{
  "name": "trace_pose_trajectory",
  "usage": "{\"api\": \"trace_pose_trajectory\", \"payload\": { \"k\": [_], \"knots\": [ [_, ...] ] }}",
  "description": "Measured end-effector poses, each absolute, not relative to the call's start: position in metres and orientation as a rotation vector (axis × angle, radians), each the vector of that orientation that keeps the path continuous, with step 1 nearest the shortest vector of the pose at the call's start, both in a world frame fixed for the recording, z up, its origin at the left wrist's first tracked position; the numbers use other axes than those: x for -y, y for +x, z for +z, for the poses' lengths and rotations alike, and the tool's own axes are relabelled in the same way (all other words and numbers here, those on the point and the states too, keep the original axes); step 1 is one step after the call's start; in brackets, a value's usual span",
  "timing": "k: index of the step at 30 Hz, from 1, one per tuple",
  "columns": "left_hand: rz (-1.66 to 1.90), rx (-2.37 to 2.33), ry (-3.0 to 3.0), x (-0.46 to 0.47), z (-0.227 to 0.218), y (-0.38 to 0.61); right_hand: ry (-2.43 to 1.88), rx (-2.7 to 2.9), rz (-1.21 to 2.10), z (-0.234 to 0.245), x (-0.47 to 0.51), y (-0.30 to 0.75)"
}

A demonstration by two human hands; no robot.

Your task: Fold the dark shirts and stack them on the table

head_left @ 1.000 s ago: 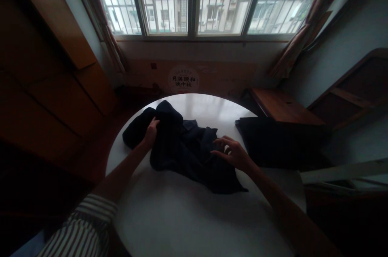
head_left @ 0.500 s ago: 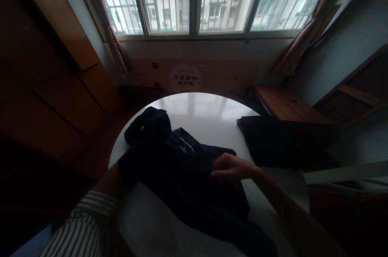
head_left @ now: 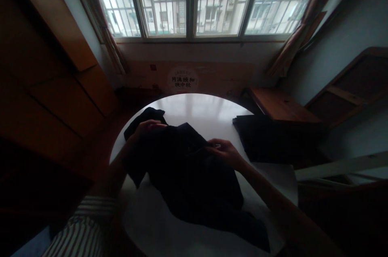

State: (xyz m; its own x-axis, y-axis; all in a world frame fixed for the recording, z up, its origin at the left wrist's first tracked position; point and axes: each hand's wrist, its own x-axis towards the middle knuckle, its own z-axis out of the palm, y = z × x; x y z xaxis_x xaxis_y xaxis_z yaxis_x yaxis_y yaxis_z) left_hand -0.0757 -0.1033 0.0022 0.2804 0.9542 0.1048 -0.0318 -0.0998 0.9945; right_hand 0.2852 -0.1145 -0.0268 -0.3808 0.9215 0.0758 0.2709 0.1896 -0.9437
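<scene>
Dark garment (head_left: 197,184), lying across the middle of the round white table (head_left: 209,107), with its narrow end running toward the near right edge. One second earlier it was bunched farther back; the end now reaches much closer to the wearer. White marks that showed on the cloth half a second ago are no longer visible.

Right hand (head_left: 223,151): thumb and fingers pinch the upper edge of the garment, which is drawn up between them; one second earlier the fingers were curved and loosely parted above the cloth. Left hand (head_left: 147,128): lies at the garment's far left end, its back now exposed, whereas half a second ago cloth covered most of it. Its fingertips merge with shadow, so whether they grip cannot be told.

Dark heap (head_left: 142,117), beyond the left hand; whether it is separate from the garment is unclear. Folds and seams are lost in the dim light. Dark stack (head_left: 260,137), at the table's right side, unchanged in place, its right part fading into darkness. Striped sleeve (head_left: 80,228), on the left arm, cut off by the lower border.
</scene>
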Motion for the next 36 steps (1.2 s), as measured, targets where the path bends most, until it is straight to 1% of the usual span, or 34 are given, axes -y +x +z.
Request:
{"api": "trace_pose_trajectory", "payload": {
  "k": [3, 5, 7, 9, 11, 12, 15, 17, 18, 20, 23, 25, 27, 29, 32, 36],
  "knots": [
    [0.654, -0.946, 1.393, 0.103, 0.022, -0.08, -1.173, 1.651, 1.108, -0.002, 0.114, 0.299],
    [0.42, -0.981, 1.542, 0.113, 0.03, -0.079, -1.194, 1.691, 1.107, 0.013, 0.117, 0.308],
    [0.245, -0.998, 1.749, 0.126, 0.036, -0.077, -1.189, 1.799, 1.138, 0.029, 0.117, 0.316],
    [0.154, -0.963, 1.879, 0.131, 0.043, -0.074, -1.165, 1.902, 1.124, 0.049, 0.109, 0.322],
    [0.235, -0.965, 1.926, 0.116, 0.055, -0.068, -1.146, 1.966, 0.998, 0.074, 0.086, 0.323],
    [0.359, -1.016, 1.961, 0.101, 0.062, -0.064, -1.153, 1.965, 0.89, 0.087, 0.069, 0.321],
    [0.896, -1.367, 2.135, 0.042, 0.082, -0.04, -1.276, 1.811, 0.472, 0.118, 0.009, 0.305],
    [1.147, -1.669, 2.262, 0.014, 0.087, -0.017, -1.412, 1.758, 0.219, 0.124, -0.02, 0.289],
    [1.19, -1.769, 2.333, 0.008, 0.087, -0.006, -1.466, 1.782, 0.142, 0.121, -0.026, 0.282],
    [1.107, -1.765, 2.497, 0.016, 0.077, 0.014, -1.548, 1.95, 0.09, 0.103, -0.023, 0.274],
    [0.777, -1.468, 2.6, 0.062, 0.046, 0.032, -1.632, 2.345, 0.118, 0.055, 0.018, 0.279],
    [0.538, -1.373, 2.571, 0.095, 0.022, 0.034, -1.61, 2.557, 0.189, 0.021, 0.056, 0.29],
    [0.316, -1.292, 2.565, 0.119, 0.003, 0.031, -1.56, 2.652, 0.27, -0.006, 0.094, 0.299],
    [0.174, -1.201, 2.584, 0.13, -0.012, 0.029, -1.558, 2.694, 0.297, -0.024, 0.125, 0.301],
    [0.181, -1.144, 2.601, 0.129, -0.026, 0.031, -1.584, 2.734, 0.309, -0.033, 0.155, 0.296],
    [0.435, -1.089, 2.421, 0.123, -0.025, 0.025, -1.631, 2.74, 0.413, -0.026, 0.174, 0.303]
  ]
}}
